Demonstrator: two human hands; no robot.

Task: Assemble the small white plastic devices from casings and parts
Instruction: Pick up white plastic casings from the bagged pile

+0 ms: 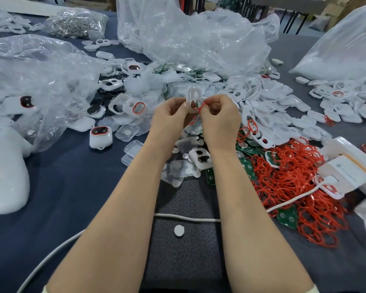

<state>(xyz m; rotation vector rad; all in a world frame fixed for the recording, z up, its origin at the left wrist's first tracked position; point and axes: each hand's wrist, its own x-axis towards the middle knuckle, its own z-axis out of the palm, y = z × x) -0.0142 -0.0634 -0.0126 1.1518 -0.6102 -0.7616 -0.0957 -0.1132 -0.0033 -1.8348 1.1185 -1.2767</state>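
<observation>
Lying nearest, between two bare forearms: small white round disc (179, 230) and white cable (186, 218) on dark textured mat (182, 199). Beyond, held upright above blue-grey table (72, 176): translucent white plastic casing (193, 95), pinched at its lower end by left hand (169, 116). Pinched against its opening by right hand (220, 116): thin red rubber ring (201, 107). Heaped at right: loose red rings (283, 178), green circuit boards (287, 216).

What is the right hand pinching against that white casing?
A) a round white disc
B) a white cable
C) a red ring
C: the right hand pinches a thin red ring at the edge of the white casing, which the left hand holds.
</observation>
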